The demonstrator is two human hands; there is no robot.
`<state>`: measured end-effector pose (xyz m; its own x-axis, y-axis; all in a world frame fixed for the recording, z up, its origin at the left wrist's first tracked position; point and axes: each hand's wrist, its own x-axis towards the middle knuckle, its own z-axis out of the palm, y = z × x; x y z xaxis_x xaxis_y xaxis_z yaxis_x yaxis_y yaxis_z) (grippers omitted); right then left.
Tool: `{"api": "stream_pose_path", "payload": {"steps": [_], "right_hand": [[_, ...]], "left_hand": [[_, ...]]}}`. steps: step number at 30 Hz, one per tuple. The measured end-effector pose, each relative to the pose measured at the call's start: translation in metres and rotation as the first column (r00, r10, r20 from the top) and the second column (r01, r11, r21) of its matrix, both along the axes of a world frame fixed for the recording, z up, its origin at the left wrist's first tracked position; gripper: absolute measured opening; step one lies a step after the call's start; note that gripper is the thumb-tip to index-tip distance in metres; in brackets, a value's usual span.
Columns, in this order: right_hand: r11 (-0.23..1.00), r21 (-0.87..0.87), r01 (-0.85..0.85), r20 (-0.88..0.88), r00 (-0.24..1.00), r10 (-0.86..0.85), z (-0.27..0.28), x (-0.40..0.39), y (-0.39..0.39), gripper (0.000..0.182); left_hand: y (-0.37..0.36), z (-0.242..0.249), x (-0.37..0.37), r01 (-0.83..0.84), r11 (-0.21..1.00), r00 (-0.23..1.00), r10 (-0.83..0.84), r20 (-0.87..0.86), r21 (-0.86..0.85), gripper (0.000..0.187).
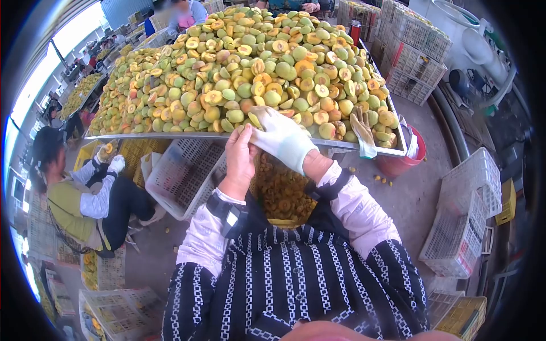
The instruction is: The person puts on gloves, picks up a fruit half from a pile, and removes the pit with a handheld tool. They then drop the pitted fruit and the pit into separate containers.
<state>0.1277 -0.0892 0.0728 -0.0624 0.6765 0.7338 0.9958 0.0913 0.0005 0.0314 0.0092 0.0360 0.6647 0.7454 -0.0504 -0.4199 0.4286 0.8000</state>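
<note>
My left hand [239,159] is bare, its fingers pinched together close to my right hand; whatever they hold is hidden. My right hand [281,136] wears a white glove and is closed around a greenish-yellow peach piece [254,120]. Both hands meet over the near edge of a metal-rimmed table [193,135]. Just beyond them rises a big heap of halved peaches [227,74], green to orange, some with cut faces up. Below my hands, a yellow crate [282,223] holds brownish pieces, perhaps pits.
A spare glove [363,133] lies on the heap's right side. Beside the table stand a red bucket [405,162] and a white crate [185,176]. A co-worker [74,199] sits at left holding fruit. White crates [463,221] are stacked at right.
</note>
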Motion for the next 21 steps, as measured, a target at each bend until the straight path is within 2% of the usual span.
{"api": "stream_pose_path", "payload": {"steps": [2,6,7,8,12,14,15,16,17,18,19,20,21], "right_hand": [[0.994,0.059,-0.096,0.069,0.993,0.092,0.0,0.001,0.002,0.022],[0.991,0.076,-0.107,0.041,0.994,0.104,0.003,-0.006,0.004,0.027],[0.992,0.092,-0.091,-0.319,0.941,0.116,0.01,-0.014,0.004,0.033],[0.992,0.101,-0.071,-0.638,0.761,0.119,0.015,-0.02,0.004,0.038],[0.995,0.028,-0.098,-0.64,0.763,0.094,0.014,-0.017,0.002,0.047],[0.986,0.164,-0.001,-0.249,0.968,0.042,0.009,-0.01,0.012,0.053],[0.986,0.166,-0.003,-0.247,0.968,0.044,0.007,-0.007,0.013,0.053],[0.975,0.169,-0.142,-0.583,0.783,0.215,0.005,-0.002,0.011,0.05],[0.938,0.222,-0.266,-0.826,0.46,0.326,0.001,0.006,0.01,0.046],[0.96,0.173,-0.219,-0.697,0.661,0.276,-0.014,0.027,0.014,0.046],[0.875,0.405,-0.265,-0.806,0.348,0.478,-0.024,0.045,0.033,0.049],[0.754,0.619,-0.221,-0.774,-0.007,0.633,-0.024,0.06,0.053,0.052],[0.772,0.633,-0.054,-0.753,-0.275,0.598,0.006,0.062,0.064,0.062]], "left_hand": [[-0.001,0.003,-0.004,-0.039,0.999,0.999,0.039,0.022,-0.001,0.008],[-0.004,0.01,-0.011,-0.091,0.996,0.992,0.091,0.088,-0.006,0.007],[-0.005,0.014,-0.012,-0.095,0.995,0.991,0.095,0.09,-0.005,0.007],[-0.007,0.018,-0.013,-0.105,0.994,0.989,0.106,0.108,-0.009,0.007],[-0.008,0.02,-0.015,-0.093,0.996,0.986,0.093,0.138,-0.007,0.007],[-0.014,0.025,-0.013,-0.07,0.997,0.988,0.066,0.14,0.022,0.007],[-0.017,0.027,-0.011,-0.045,0.998,0.99,0.038,0.138,0.048,0.009],[-0.018,0.025,-0.012,0.014,0.995,0.983,-0.032,0.18,0.099,0.017],[-0.023,0.025,-0.011,0.006,0.987,0.988,-0.03,0.15,0.16,0.019],[-0.029,0.027,-0.01,-0.001,0.975,0.992,-0.027,0.122,0.222,0.022],[-0.03,0.017,-0.009,0.023,0.941,0.997,-0.044,0.055,0.338,0.023],[-0.03,-0.001,-0.004,0.043,0.862,0.995,-0.081,0.053,0.505,0.028],[-0.037,-0.007,-0.003,0.092,0.804,0.994,-0.104,-0.014,0.588,0.03]]}}
